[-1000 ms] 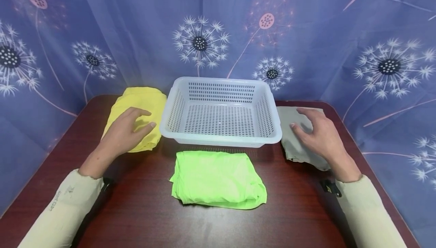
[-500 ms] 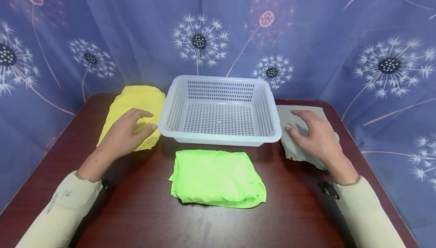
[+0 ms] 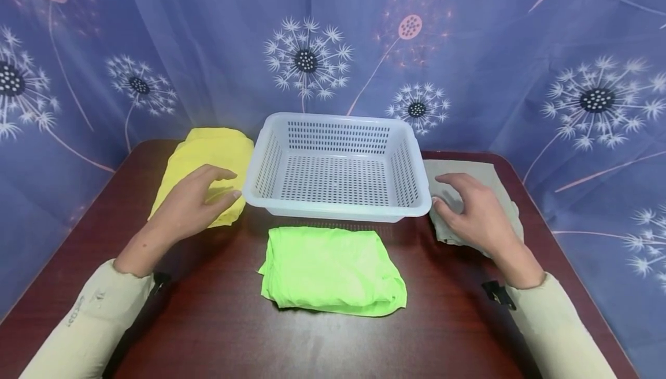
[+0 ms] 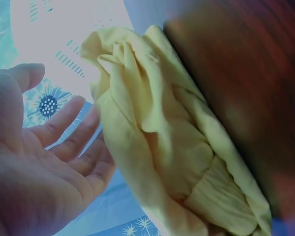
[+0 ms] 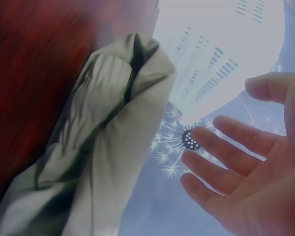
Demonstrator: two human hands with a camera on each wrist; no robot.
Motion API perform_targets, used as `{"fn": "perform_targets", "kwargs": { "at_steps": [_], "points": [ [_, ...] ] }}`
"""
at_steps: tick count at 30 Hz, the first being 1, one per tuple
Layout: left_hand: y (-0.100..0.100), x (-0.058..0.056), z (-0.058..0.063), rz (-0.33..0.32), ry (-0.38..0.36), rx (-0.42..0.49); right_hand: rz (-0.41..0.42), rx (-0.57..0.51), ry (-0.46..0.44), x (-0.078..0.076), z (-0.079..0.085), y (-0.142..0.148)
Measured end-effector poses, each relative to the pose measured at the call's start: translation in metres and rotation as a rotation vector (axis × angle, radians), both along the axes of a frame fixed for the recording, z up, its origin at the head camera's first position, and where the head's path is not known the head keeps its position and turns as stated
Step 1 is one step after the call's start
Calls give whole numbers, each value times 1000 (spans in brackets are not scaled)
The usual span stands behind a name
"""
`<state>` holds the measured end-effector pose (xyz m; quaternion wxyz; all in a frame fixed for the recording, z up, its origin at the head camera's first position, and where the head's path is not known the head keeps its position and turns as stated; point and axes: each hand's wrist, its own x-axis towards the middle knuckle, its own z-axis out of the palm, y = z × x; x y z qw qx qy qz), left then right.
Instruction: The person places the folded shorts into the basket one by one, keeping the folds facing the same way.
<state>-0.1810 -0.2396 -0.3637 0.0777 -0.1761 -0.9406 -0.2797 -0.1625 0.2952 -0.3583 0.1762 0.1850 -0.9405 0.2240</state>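
Below the relaxed, empty fingers of the left hand [image 3: 191,203] lies yellow cloth [image 3: 210,151]; below the right hand [image 3: 477,212], likewise, grey cloth [image 3: 481,172]; between, the basket [image 3: 335,208]. Seemingly a pre-grasp reach; gripping calls for lowering, curling.

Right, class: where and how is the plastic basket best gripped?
Probably grip the perforated plastic basket under its rim at both short ends: left hand from the left, right hand from the right. The rim juts outward, and the upright basket is longest between those ends.
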Motion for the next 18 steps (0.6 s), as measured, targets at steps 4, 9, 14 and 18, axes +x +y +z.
{"fn": "perform_targets", "kwargs": {
  "at_steps": [4,9,14,18],
  "points": [
    [0,1,4,-3,-4,4,5,-1,11,2,2,-1],
    [2,3,8,-4,15,19,18,-14,43,6,7,-4],
    [5,8,12,-3,12,38,45,-16,86,11,12,-10],
    [8,11,14,-15,24,48,58,-10,91,14,16,-15]
  ]
}}
